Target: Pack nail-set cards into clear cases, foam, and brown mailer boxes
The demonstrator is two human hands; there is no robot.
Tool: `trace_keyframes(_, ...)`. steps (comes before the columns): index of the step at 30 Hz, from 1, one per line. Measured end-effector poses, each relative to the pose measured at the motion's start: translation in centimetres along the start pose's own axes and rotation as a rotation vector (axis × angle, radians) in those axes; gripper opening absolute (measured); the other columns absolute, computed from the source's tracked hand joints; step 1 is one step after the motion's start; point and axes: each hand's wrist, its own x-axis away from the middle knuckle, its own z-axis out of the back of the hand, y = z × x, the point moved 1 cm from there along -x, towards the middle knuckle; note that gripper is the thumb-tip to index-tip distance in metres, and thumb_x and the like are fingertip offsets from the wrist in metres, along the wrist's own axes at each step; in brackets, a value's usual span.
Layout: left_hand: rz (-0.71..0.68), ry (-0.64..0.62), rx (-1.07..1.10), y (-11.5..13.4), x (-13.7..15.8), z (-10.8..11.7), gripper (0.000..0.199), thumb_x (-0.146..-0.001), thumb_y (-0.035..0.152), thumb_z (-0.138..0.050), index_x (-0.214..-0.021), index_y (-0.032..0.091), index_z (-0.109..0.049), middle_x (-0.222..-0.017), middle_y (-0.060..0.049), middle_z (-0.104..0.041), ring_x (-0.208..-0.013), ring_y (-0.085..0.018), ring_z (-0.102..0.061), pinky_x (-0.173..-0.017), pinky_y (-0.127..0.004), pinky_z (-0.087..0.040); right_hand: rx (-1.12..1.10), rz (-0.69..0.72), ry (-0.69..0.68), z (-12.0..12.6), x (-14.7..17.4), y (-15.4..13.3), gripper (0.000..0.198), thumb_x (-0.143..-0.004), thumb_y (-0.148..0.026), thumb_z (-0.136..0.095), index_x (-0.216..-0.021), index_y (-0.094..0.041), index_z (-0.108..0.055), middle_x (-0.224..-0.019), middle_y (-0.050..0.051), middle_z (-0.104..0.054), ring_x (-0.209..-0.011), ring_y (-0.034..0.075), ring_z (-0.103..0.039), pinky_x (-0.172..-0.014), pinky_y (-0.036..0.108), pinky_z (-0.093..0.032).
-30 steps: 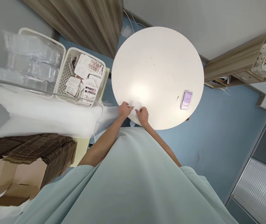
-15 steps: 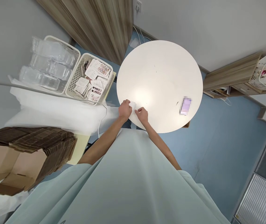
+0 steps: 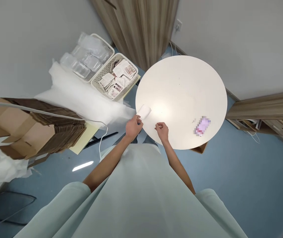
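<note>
A small folded white piece, apparently soft sheet or foam, extends from my left hand over the near left edge of the round white table. My left hand has its fingers curled in a pinch at the near end of this piece. To the right, apart from the piece, my right hand is over the table's near edge. Its thumb and fingertips are pressed together; a tiny pale bit may be between them, too small to name.
A blurred-out purple object lies on the table's right side. On the left are a basket of carded items, clear plastic boxes, white foam sheeting, flattened cardboard boxes and a hanging white cable.
My hands have moved apart, the right one drawing away from the white piece. More of that piece now shows. The whole view has shifted and turned.
</note>
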Motion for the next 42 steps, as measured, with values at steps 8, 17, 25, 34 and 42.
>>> trace_keyframes(8, -0.037, 0.052, 0.108, 0.1, 0.9, 2.3, 0.04, -0.093, 0.016, -0.064, -0.132, 0.026, -0.067, -0.117, -0.005, -0.085, -0.108, -0.027, -0.081, -0.097, -0.039, -0.06, -0.012, 0.11, -0.009, -0.5, 2.0, -1.8, 0.021, -0.095, -0.044, -0.068, -0.106, -0.026, -0.07, -0.106, 0.006, -0.083, -0.091, 0.025, -0.083, -0.091, 0.042, -0.066)
trace_keyframes(17, -0.193, 0.035, 0.457, -1.7, 2.4, 6.5, 0.035, -0.095, 0.015, -0.059, -0.128, 0.026, -0.069, -0.111, -0.002, -0.087, -0.102, -0.024, -0.083, -0.102, -0.04, -0.063, 0.033, 0.21, 0.087, -2.1, 5.9, -3.2, 0.03, -0.09, -0.048, -0.069, -0.109, -0.024, -0.071, -0.104, 0.005, -0.08, -0.089, 0.023, -0.083, -0.091, 0.042, -0.067)
trace_keyframes(25, -0.169, 0.241, 0.789, -12.1, 6.4, 15.8, 0.035, -0.095, 0.019, -0.06, -0.129, 0.022, -0.068, -0.114, -0.006, -0.087, -0.109, -0.021, -0.082, -0.102, -0.035, -0.064, 0.075, 0.373, 0.032, -10.8, 10.2, -6.3, 0.034, -0.089, -0.051, -0.07, -0.109, -0.024, -0.07, -0.101, 0.007, -0.079, -0.087, 0.026, -0.081, -0.087, 0.043, -0.067)
trace_keyframes(34, 0.015, 0.571, 0.524, -27.4, 9.7, 22.3, 0.036, -0.101, 0.027, -0.063, -0.137, 0.024, -0.066, -0.136, -0.009, -0.08, -0.13, -0.027, -0.073, -0.118, -0.044, -0.056, 0.299, 0.551, -0.25, -23.8, 13.8, -10.6, 0.036, -0.096, -0.052, -0.065, -0.117, -0.023, -0.072, -0.111, 0.009, -0.081, -0.093, 0.025, -0.083, -0.092, 0.041, -0.066)
trace_keyframes(42, 0.097, 0.464, 0.2, -33.3, 7.8, 22.6, 0.036, -0.099, 0.017, -0.059, -0.133, 0.02, -0.071, -0.136, -0.019, -0.075, -0.139, -0.042, -0.061, -0.121, -0.057, -0.047, 0.48, 0.675, -0.419, -31.3, 17.0, -14.4, 0.029, -0.099, -0.042, -0.066, -0.119, -0.023, -0.073, -0.11, 0.006, -0.082, -0.091, 0.021, -0.08, -0.09, 0.035, -0.064)
